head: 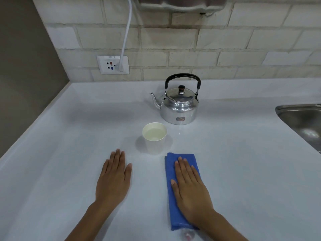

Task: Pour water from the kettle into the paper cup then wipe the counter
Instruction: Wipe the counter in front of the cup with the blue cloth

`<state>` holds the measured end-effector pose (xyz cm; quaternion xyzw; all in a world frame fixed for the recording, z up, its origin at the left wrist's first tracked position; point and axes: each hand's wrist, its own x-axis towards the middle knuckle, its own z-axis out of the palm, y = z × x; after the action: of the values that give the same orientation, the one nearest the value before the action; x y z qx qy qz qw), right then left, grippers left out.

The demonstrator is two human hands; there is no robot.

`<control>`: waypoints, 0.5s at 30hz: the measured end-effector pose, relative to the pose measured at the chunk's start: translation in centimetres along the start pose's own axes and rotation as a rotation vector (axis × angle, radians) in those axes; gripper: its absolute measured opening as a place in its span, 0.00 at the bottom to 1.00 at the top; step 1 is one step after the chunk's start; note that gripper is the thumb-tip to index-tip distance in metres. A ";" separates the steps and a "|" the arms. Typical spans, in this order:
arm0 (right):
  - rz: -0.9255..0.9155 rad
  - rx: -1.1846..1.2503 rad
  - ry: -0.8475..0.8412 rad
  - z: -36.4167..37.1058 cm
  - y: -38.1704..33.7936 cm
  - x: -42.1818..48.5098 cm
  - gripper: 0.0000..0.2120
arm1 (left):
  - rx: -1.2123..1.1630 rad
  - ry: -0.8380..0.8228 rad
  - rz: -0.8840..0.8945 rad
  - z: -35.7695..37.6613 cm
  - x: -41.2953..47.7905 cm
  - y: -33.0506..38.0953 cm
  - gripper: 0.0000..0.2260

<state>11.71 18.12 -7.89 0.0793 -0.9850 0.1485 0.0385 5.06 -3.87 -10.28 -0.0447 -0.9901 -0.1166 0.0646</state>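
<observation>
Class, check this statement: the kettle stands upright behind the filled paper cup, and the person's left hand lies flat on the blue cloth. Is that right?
One detail is wrong. In the head view the right hand lies flat on the blue cloth; the left hand rests on the bare counter. The kettle does stand upright behind the filled paper cup.

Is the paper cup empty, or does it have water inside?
It has water: the paper cup shows a clear liquid surface below its rim.

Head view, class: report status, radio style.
Left hand flat, empty. Right hand flat on folded blue cloth. White paper cup filled; steel kettle parked upright. Nothing blocking white counter.
</observation>
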 end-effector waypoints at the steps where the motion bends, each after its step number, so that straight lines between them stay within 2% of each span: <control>1: 0.010 -0.053 0.069 -0.5 1.5 0.6 0.37 | 0.008 0.002 0.000 -0.1 0.0 0.1 0.28; 3: 0.112 -0.131 0.087 -1.5 5.0 2.5 0.39 | 0.009 -0.003 0.000 -0.2 -0.1 0.3 0.35; 4: 0.196 -0.127 0.044 -1.8 6.8 3.8 0.35 | 0.012 -0.002 0.000 -0.2 -0.1 0.4 0.36; 6: 0.322 -0.115 -0.006 -2.3 9.1 6.7 0.27 | 0.018 0.003 -0.013 -0.2 -0.1 0.7 0.33; 8: 0.333 -0.103 -0.011 -2.2 8.9 9.2 0.26 | 0.009 0.010 -0.035 -0.1 0.1 0.9 0.29; 10: 0.260 -0.116 -0.022 -1.7 7.9 10.1 0.25 | -0.017 0.006 -0.042 0.0 0.1 0.9 0.25; 12: 0.097 -0.143 -0.028 -0.8 7.3 9.0 0.25 | -0.028 0.007 -0.034 -0.1 0.0 0.8 0.25; 15: -0.136 -0.062 -0.063 -0.4 7.9 6.7 0.24 | 0.001 0.017 -0.013 -0.3 0.0 0.9 0.35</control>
<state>3.77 24.68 -9.06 0.1496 -0.9822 0.1122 0.0200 5.19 -3.10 -9.78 -0.0371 -0.9898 -0.1169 0.0721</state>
